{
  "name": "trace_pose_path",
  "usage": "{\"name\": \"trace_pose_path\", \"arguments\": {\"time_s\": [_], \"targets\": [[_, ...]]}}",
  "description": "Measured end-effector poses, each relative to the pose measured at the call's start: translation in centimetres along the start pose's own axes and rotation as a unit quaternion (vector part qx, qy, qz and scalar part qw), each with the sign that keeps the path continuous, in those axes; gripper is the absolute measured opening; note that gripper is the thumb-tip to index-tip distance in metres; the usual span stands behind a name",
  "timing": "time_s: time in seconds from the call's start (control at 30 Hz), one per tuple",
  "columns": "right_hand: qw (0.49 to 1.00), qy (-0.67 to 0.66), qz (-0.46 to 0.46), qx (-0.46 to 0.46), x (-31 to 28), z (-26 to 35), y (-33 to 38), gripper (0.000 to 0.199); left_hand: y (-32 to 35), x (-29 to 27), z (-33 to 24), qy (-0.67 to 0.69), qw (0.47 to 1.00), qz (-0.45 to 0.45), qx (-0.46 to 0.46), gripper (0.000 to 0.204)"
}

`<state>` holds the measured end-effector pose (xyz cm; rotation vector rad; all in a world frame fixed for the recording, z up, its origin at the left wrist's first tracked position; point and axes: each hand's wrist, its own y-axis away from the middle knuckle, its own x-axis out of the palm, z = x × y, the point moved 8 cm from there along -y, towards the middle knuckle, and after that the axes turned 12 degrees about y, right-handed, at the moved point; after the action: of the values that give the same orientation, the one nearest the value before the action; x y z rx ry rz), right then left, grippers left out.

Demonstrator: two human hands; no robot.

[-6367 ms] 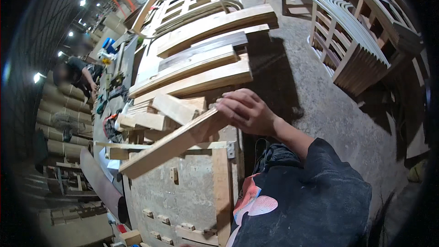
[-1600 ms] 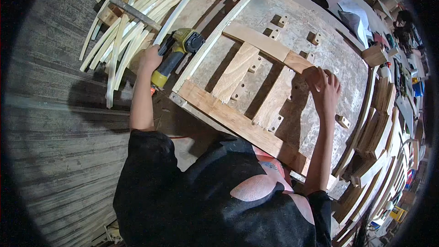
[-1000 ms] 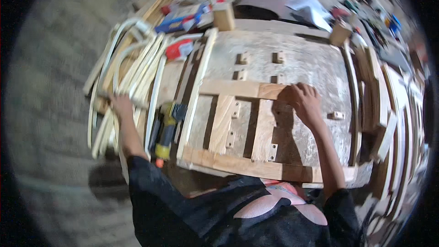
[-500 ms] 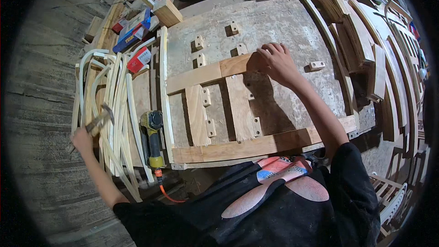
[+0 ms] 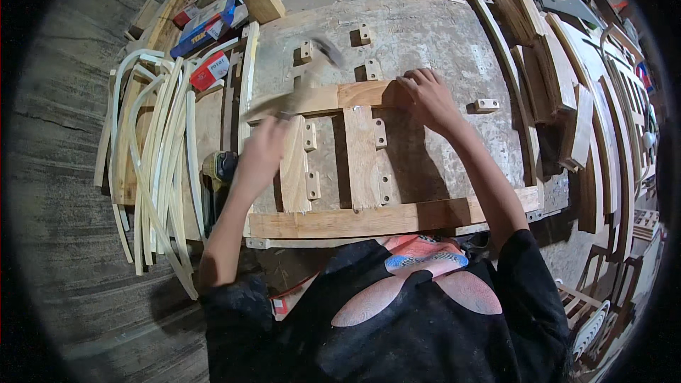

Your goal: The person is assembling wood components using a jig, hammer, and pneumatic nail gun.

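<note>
Four boards of the wooden frame already sit in place at frame centre. Your left hand grips a blurred hammer over the top rail; your right hand presses that rail flat. Nailing looks unfinished.

The left hand, which half a second ago was reaching out over the bundle of thin curved strips off the bench's side, is now coming in over the wooden frame and is gripping a hammer, its blurred head raised beyond the frame's far rail. The right hand is now pressing on that rail slightly nearer the left hand than before.
</note>
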<state>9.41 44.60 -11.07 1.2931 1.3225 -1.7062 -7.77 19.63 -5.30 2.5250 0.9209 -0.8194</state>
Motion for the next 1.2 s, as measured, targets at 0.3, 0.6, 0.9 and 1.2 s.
{"name": "trace_pose_path", "arguments": {"time_s": [0.3,0.6,0.9,1.2], "targets": [[1.0,-0.016,-0.011,0.006,0.1,0.3,-0.1,0.052,1.4,-0.6,0.2,0.031,0.999,-0.039,-0.021,0.025],[0.999,-0.042,-0.013,-0.009,0.0,0.0,-0.5,0.048,3.1,-6.4,5.9,0.082,0.981,-0.138,-0.108,0.031],[0.999,-0.04,0.017,-0.008,0.4,0.4,-0.5,0.057,-2.6,-12.9,10.8,-0.001,0.977,-0.171,-0.126,0.038],[0.999,-0.028,0.011,-0.018,0.7,0.4,-0.8,0.052,-7.9,-16.3,8.0,-0.307,0.948,0.074,-0.044,0.057]]}}
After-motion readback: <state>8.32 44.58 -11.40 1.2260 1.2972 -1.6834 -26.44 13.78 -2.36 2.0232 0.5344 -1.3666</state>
